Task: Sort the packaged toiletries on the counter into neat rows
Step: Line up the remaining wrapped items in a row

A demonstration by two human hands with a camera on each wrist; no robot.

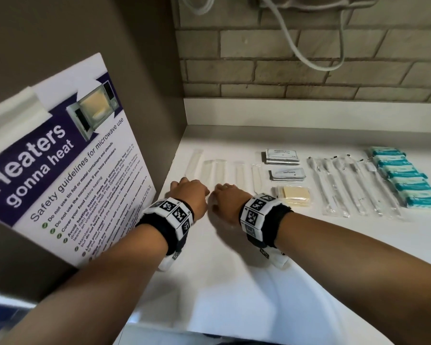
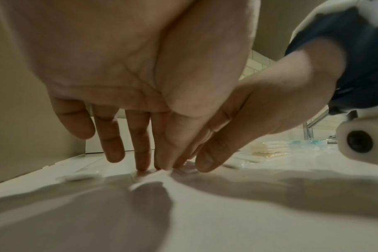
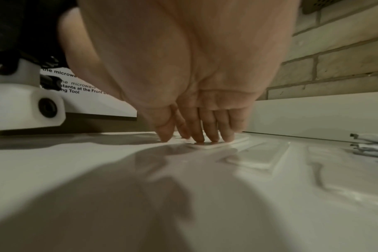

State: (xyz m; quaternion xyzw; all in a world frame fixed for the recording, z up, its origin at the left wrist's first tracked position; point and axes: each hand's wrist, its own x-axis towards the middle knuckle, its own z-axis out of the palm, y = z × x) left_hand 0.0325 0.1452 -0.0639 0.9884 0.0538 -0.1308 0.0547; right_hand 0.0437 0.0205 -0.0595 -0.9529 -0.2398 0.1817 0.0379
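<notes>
Brick wall (image 1: 309, 53) runs behind the white counter (image 1: 234, 257), and I take the microwave safety poster (image 1: 60, 155) on the side panel as my landmark. Nearest the poster lie clear, pale, slim sleeves (image 1: 215, 170), side by side. Farther from it come sachet stacks (image 1: 281, 156), a packet of yellowish pads (image 1: 292, 194), long clear-wrapped toothbrushes (image 1: 346, 185), and, farthest away, a column of teal-wrapped bars (image 1: 406, 180). Those groups already look ordered by kind, so I judge only the sleeves beside the poster need tidying.

I have my left hand (image 1: 189, 195) and right hand (image 1: 228, 201) down together at the near ends of the sleeves. Left fingers (image 2: 114, 136) are straight and spread, with two tips on a sleeve's end (image 2: 149, 177); nothing is gripped. Right fingers (image 3: 194, 129) point down, tips pressing a flat white packet (image 3: 218, 145), with the hand uncurled. Pressing flat rather than pinching makes sense to me: these thin, slippery wrappers should slide into line more easily than lift.

No tray or box is in view; every item sits in its own wrapper, directly on the counter.
</notes>
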